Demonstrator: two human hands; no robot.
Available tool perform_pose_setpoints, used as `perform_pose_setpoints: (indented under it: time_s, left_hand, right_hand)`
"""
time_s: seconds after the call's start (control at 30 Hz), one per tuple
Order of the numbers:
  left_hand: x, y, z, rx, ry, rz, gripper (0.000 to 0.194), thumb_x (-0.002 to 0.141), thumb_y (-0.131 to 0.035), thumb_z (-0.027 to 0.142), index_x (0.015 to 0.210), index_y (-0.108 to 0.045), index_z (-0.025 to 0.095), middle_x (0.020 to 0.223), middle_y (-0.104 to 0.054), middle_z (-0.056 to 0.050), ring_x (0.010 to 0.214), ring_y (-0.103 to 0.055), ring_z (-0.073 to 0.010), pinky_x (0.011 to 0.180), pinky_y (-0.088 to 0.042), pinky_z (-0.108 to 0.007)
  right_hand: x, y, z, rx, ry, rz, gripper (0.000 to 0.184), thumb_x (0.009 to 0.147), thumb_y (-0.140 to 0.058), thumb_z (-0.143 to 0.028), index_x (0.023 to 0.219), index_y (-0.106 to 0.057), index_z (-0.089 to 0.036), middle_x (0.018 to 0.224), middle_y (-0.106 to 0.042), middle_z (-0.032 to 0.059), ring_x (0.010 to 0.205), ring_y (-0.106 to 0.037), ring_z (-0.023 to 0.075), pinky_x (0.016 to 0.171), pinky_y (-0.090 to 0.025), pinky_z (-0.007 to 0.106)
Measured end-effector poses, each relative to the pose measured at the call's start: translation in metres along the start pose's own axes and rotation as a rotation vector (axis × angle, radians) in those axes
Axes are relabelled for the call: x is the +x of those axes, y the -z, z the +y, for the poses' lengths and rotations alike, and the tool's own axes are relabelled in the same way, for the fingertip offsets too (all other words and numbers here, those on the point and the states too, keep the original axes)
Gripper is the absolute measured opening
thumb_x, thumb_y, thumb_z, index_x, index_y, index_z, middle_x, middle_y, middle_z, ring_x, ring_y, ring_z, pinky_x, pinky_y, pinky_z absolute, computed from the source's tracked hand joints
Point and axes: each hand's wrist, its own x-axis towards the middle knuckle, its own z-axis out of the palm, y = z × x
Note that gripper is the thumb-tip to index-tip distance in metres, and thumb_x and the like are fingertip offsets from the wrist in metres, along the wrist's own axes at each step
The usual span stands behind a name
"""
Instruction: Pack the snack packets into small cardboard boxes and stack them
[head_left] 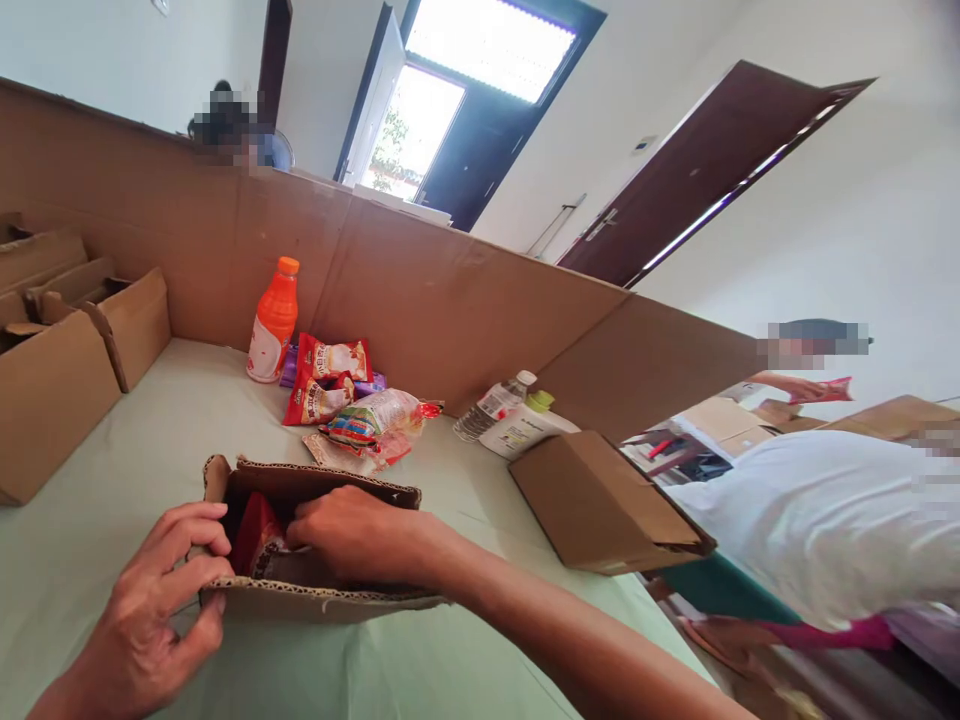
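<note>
At the near left of the worktop (457,540), an open carton (300,605), which I take as my clock centre. Left hand (161,590) at eight o'clock, grasping the carton's end: fingers hooked over the rim, thumb outside. Presumably a brace, light cardboard being apt to slide under a reaching arm. Right hand (341,530) down inside, forearm entering from four o'clock. Its fingertips are hidden; cannot tell whether they clasp anything. Red packet (253,530) inside, toward nine o'clock, just beside that hand.

Carton edges raw, the corrugated fluting showing. Worktop cover pale green, lightly creased.

Twelve o'clock: loose heap, shiny red-and-white packets (330,360) overlapping purple packets (371,385), crinkly clear bag (394,412) nearer. Pillow shapes; they lie flat, I judge, because they would not stand.

Just short of twelve: orange bottle (276,315), smooth-shouldered, upright before the cardboard screen (420,300).

Two o'clock: ribbed clear bottle (480,408), beside it a white bottle (517,430), green-capped.

Three: boxy brown carton (577,490).

Ten: matte cartons (60,400), flaps raised.
</note>
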Motion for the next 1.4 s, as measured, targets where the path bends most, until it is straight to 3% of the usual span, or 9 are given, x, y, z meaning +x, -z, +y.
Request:
perform_pose_setpoints:
  time_s: [0.1, 0.2, 0.3, 0.43, 0.7, 0.93, 1.2, 1.3, 1.4]
  left_hand:
    - [0.000, 0.001, 0.001, -0.002, 0.009, 0.001, 0.024, 0.091, -0.047, 0.004, 0.092, -0.058, 0.025, 0.101, -0.056, -0.002, 0.125, -0.051, -0.0178, 0.101, -0.044, -0.030]
    - [-0.004, -0.001, 0.000, 0.008, 0.017, 0.004, 0.024, 0.091, -0.047, 0.005, 0.093, -0.059, 0.026, 0.111, -0.056, -0.003, 0.129, -0.050, -0.0186, 0.104, -0.043, -0.033]
    - [-0.013, -0.006, -0.004, 0.061, 0.022, 0.046, 0.027, 0.090, -0.052, 0.008, 0.103, -0.063, 0.028, 0.143, -0.047, -0.004, 0.140, -0.042, -0.0232, 0.113, -0.040, -0.042]
    - [-0.022, -0.014, -0.006, 0.043, 0.046, 0.079, 0.040, 0.089, -0.056, 0.009, 0.122, -0.061, 0.031, 0.160, -0.028, -0.003, 0.144, -0.039, -0.0233, 0.117, -0.040, -0.039]
    - [-0.017, -0.012, 0.003, 0.058, 0.031, 0.016, 0.035, 0.091, -0.055, 0.008, 0.120, -0.061, 0.028, 0.149, -0.044, -0.004, 0.136, -0.049, -0.0168, 0.115, -0.041, -0.028]
    - [-0.012, -0.012, 0.005, 0.016, 0.081, 0.030, 0.024, 0.093, -0.053, 0.012, 0.109, -0.062, 0.027, 0.139, -0.054, -0.003, 0.125, -0.058, -0.0171, 0.105, -0.048, -0.027]
    - [-0.020, -0.016, -0.012, 0.094, 0.078, 0.199, 0.031, 0.082, -0.066, 0.014, 0.109, -0.067, 0.028, 0.153, -0.037, -0.004, 0.133, -0.048, -0.0270, 0.116, -0.040, -0.049]
    - [-0.017, -0.020, -0.007, 0.082, 0.104, 0.123, 0.026, 0.085, -0.063, 0.016, 0.108, -0.065, 0.027, 0.155, -0.038, -0.005, 0.139, -0.044, -0.0282, 0.115, -0.041, -0.046]
    - [-0.011, -0.021, 0.000, 0.049, 0.161, 0.039, 0.017, 0.092, -0.056, 0.022, 0.107, -0.062, 0.026, 0.147, -0.050, -0.006, 0.133, -0.053, -0.0246, 0.108, -0.048, -0.038]
  right_hand:
    - [-0.037, -0.005, 0.010, 0.206, -0.046, 0.344, 0.024, 0.096, -0.055, -0.012, 0.112, -0.071, -0.017, 0.111, -0.075, 0.0072, 0.097, -0.071, 0.0200, 0.081, -0.052, 0.029]
    - [-0.079, -0.021, 0.019, 0.355, -0.116, 0.693, 0.021, 0.101, -0.050, -0.019, 0.107, -0.070, -0.019, 0.103, -0.075, 0.0055, 0.091, -0.070, 0.0162, 0.082, -0.053, 0.027]
    - [-0.103, -0.043, 0.023, 0.417, -0.191, 0.839, 0.019, 0.101, -0.051, -0.023, 0.102, -0.070, -0.021, 0.098, -0.076, 0.0050, 0.088, -0.071, 0.0154, 0.079, -0.055, 0.026]
    - [-0.105, -0.061, 0.026, 0.448, -0.204, 0.812, 0.020, 0.100, -0.052, -0.026, 0.103, -0.072, -0.022, 0.105, -0.076, 0.0065, 0.099, -0.071, 0.0181, 0.087, -0.057, 0.030]
    - [-0.077, -0.057, 0.041, 0.433, -0.124, 0.749, 0.035, 0.101, -0.050, -0.028, 0.132, -0.064, -0.020, 0.144, -0.060, 0.0113, 0.134, -0.056, 0.0237, 0.112, -0.047, 0.045]
    - [-0.074, -0.067, 0.050, 0.516, -0.126, 0.844, 0.036, 0.104, -0.046, -0.034, 0.133, -0.063, -0.022, 0.147, -0.058, 0.0091, 0.137, -0.053, 0.0225, 0.115, -0.043, 0.048]
    - [-0.082, -0.082, 0.052, 0.591, -0.173, 0.907, 0.033, 0.103, -0.050, -0.036, 0.130, -0.066, -0.028, 0.141, -0.062, 0.0094, 0.131, -0.058, 0.0237, 0.110, -0.048, 0.048]
    - [-0.080, -0.084, 0.053, 0.589, -0.165, 0.929, 0.033, 0.101, -0.052, -0.035, 0.131, -0.065, -0.027, 0.143, -0.061, 0.0102, 0.132, -0.057, 0.0240, 0.110, -0.048, 0.048]
    - [-0.074, -0.084, 0.052, 0.610, -0.179, 0.927, 0.034, 0.102, -0.049, -0.033, 0.132, -0.064, -0.026, 0.146, -0.058, 0.0109, 0.136, -0.054, 0.0240, 0.112, -0.046, 0.049]
